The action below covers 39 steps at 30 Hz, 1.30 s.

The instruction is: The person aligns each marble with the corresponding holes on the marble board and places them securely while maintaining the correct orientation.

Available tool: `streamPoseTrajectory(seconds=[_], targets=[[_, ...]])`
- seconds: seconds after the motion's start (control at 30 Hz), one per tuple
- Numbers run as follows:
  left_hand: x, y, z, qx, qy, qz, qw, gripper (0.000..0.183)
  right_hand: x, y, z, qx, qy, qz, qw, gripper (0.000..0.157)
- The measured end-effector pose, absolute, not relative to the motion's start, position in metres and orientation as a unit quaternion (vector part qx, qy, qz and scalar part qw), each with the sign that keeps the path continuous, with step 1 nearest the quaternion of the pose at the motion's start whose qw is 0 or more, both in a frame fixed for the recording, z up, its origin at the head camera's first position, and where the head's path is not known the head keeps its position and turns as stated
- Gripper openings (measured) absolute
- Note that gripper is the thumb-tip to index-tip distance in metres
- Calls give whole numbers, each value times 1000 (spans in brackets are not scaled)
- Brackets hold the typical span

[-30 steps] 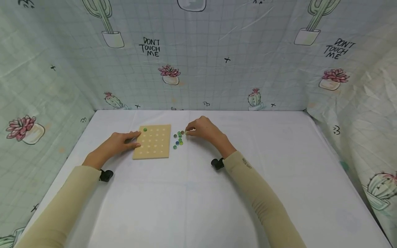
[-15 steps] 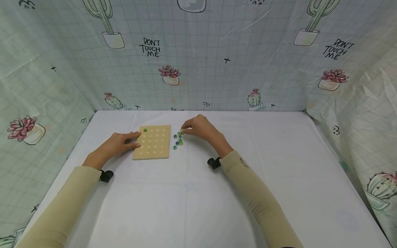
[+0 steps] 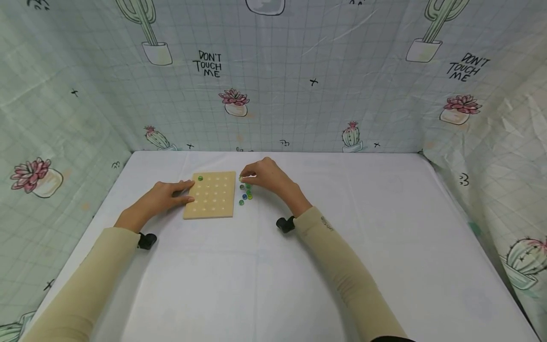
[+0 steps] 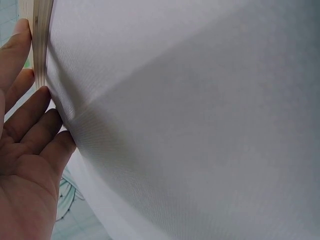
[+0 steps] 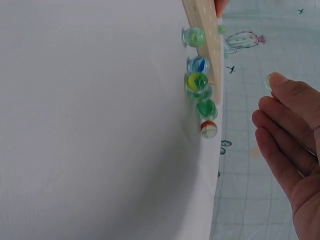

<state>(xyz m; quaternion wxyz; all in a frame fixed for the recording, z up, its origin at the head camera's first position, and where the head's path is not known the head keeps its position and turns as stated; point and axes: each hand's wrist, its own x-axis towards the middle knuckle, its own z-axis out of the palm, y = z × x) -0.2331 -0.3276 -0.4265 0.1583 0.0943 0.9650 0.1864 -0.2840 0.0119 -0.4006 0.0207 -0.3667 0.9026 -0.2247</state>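
A square tan board point(image 3: 213, 197) with rows of shallow dimples lies flat, left of centre in the head view, one green marble point(image 3: 200, 178) in its upper-left dimple. Just beyond its right edge, loose glass marbles are bunched on the cloth; the right wrist view shows a blue marble point(image 5: 201, 64), a yellow-green marble point(image 5: 198, 82) and a red-and-clear marble point(image 5: 208, 129) among them. The right hand point(image 3: 270, 175) pinches a pale marble point(image 3: 241, 179) between thumb and index finger, just above the bunch. The left hand point(image 3: 161, 195) is spread, thumb and fingertips touching the board's left edge without closing round it.

Against the frame from a second ago, the right hand has shifted leftward, nearer the board; the board, its green marble and the left hand keep their places.

A white cloth point(image 3: 256, 280) covers the table, faintly creased. Behind and at both sides hangs a patterned curtain point(image 3: 273, 71) with cacti and "DON'T TOUCH ME" lettering.

The table's far edge runs straight across mid-frame, just above the board. Wide cloth stretches from the right arm to the slanting right edge, and between the sleeves down to the bottom of the frame.
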Motion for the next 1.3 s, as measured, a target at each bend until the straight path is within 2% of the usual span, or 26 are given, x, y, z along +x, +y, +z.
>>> streamPoseTrajectory(seconds=[0.2,0.37,1.0,1.3], targets=[[-234,-328,-427,89,967,182,156,81,-285,2,-401,-374,901,-219,15,25],[-235,-324,-424,93,969,167,156,78,-287,-5,-403,-362,905,-222,33,26],[-238,-324,-423,98,969,177,145,80,-298,-33,-402,-389,883,-258,40,23],[-236,-321,-421,105,969,178,136,72,-308,-48,-403,-395,876,-270,55,23]])
